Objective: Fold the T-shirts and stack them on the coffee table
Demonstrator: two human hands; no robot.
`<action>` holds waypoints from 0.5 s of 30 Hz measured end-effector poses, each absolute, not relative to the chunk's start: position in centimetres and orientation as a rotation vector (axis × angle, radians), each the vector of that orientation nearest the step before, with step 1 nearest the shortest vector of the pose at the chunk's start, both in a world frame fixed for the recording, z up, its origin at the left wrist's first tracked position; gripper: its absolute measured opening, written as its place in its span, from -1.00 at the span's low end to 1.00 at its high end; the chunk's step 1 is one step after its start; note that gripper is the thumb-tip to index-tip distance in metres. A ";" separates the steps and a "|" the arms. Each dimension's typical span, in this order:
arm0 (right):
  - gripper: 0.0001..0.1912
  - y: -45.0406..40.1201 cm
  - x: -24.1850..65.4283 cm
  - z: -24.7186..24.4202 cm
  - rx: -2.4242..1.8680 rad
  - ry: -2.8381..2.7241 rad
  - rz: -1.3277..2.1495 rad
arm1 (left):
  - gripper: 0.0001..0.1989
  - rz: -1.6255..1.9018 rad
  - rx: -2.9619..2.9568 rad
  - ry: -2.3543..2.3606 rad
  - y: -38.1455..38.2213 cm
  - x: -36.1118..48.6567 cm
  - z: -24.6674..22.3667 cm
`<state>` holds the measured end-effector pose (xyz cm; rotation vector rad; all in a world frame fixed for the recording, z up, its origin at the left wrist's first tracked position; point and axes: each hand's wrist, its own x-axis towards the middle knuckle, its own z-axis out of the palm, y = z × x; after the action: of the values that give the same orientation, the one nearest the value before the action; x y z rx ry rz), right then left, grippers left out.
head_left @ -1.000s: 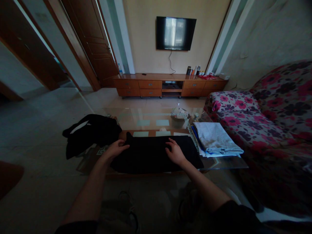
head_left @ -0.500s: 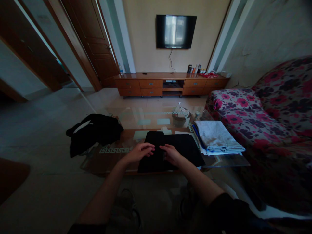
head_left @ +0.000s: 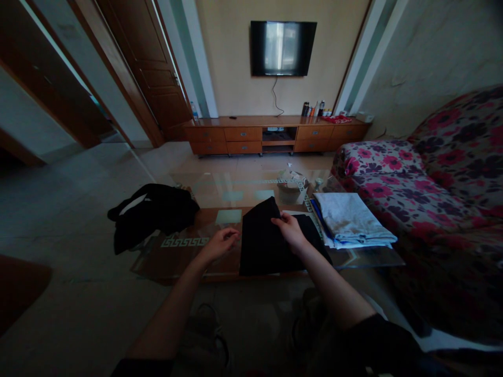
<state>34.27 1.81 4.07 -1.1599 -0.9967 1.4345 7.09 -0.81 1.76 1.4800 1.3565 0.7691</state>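
A folded black garment lies on the glass coffee table in front of me, with its left part lifted at the far side. My right hand pinches the far edge of this part between thumb and fingers. Just left of the garment, my left hand hovers over the table with its fingers loosely bent and apart, holding nothing. A heap of black clothing rests on the table's left end. On the right is a neat stack of folded clothes, light grey on top with blue beneath.
The glass coffee table has a patterned border and a wooden shelf below. A bin with a bag shows beyond it. To the right stands a floral sofa. A low wooden cabinet lines the far wall under a television.
My right hand has moved right and away from me, lifting and carrying the garment's left part rightward over the rest. My left hand has shifted slightly left, off the garment.
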 end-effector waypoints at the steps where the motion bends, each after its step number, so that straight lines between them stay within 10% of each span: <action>1: -0.67 2.0 35.9 4.8 -1.192 -1.007 1.391 | -0.55 0.763 1.487 1.346 -0.8 7.0 1.6; 15: -0.62 2.8 47.4 0.9 -2.409 -1.596 0.605 | -0.50 0.610 1.539 1.339 -1.1 8.2 1.9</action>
<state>47.38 2.85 0.88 -2.4094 -1.5962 0.6052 8.24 -1.09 1.91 1.5390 1.3395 0.6100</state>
